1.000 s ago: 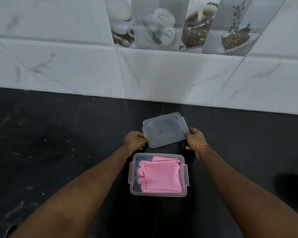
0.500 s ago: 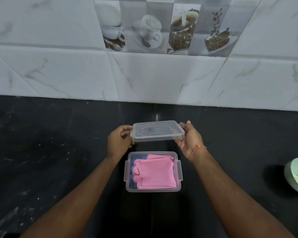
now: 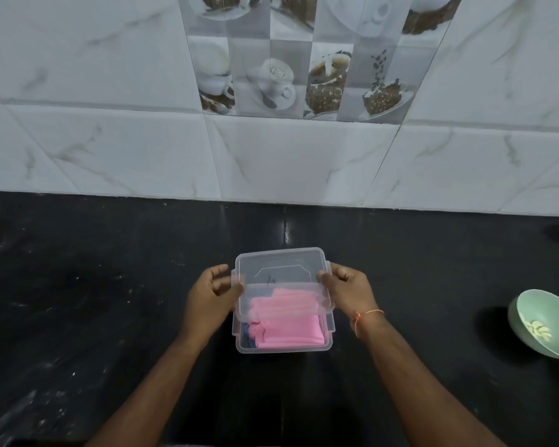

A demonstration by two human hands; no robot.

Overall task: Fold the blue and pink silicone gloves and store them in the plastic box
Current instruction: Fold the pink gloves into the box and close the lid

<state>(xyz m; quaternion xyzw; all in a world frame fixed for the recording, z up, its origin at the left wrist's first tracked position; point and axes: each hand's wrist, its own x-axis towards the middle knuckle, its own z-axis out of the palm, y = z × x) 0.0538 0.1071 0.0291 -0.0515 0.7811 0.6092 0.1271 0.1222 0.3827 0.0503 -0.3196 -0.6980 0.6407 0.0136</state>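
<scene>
**Gloves boxed, lid going on**

Left hand (image 3: 212,300) and right hand (image 3: 347,290) are pinching the clear lid (image 3: 279,274), tilted above the plastic box (image 3: 283,346). Pink glove (image 3: 288,330) is lying folded inside over the blue glove (image 3: 246,330); only closing seems left.

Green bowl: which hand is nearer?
Right. The right hand grips the lid on the side facing the green bowl; the left hand grips its far side.
</scene>
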